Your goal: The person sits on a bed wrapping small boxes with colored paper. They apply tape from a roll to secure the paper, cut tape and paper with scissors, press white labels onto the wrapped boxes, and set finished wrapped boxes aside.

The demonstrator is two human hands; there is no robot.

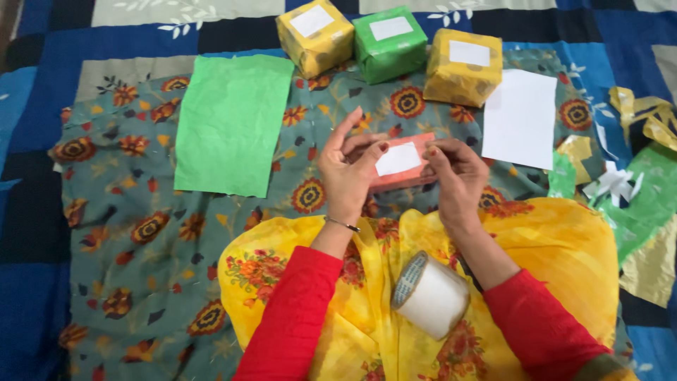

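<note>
A pink box [402,166] with a white label sat between the hands, above the lap: the left hand [347,169] gripped its left end, the right hand [455,173] pinched its right end.

Soft, even indoor light falls across the whole scene — bright enough that colours read strongly, with no clear single source. Shadows are faint: a thin one lies under the left hand [349,169] and right hand [455,176], and small ones sit at the bases of the wrapped boxes [390,44]. The white paper sheet [520,117] is nearly blown out, its surface detail lost. The picture is slightly soft overall — the tape roll [430,294] near the camera looks a little blurred, and the corners darken mildly
</note>
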